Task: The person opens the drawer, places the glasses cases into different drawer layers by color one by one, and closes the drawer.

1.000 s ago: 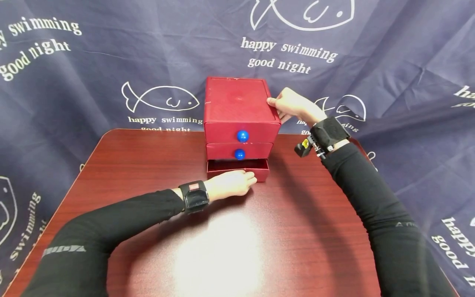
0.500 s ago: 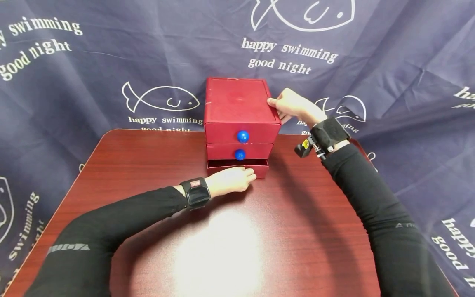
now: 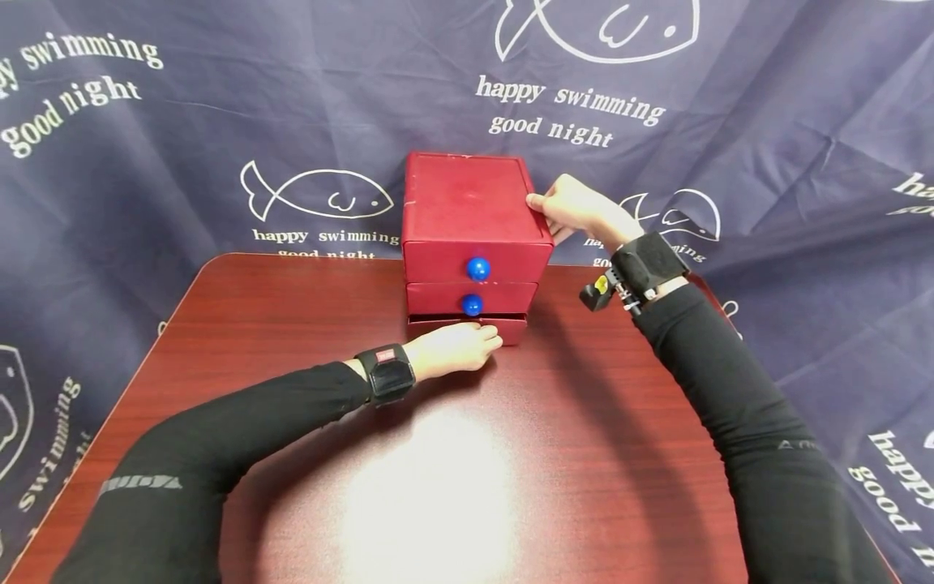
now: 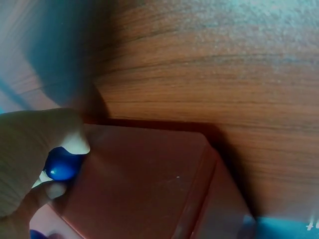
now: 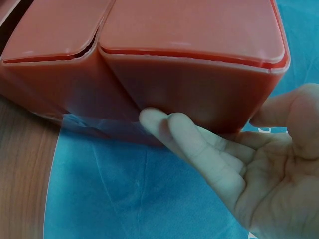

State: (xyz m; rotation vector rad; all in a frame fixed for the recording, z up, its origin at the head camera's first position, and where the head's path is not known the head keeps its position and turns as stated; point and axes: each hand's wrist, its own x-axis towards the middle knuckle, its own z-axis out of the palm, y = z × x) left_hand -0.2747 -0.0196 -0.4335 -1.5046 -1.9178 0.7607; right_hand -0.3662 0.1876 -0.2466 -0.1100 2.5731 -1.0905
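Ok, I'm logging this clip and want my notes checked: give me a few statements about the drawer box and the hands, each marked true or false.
1. The left hand pinches the bottom drawer's blue knob. True.
2. The right hand rests flat on the table. False: it braces the red box at its right side.
3. The bottom drawer sticks out slightly. True.
4. The top drawer is pulled wide open. False: it sits flush.
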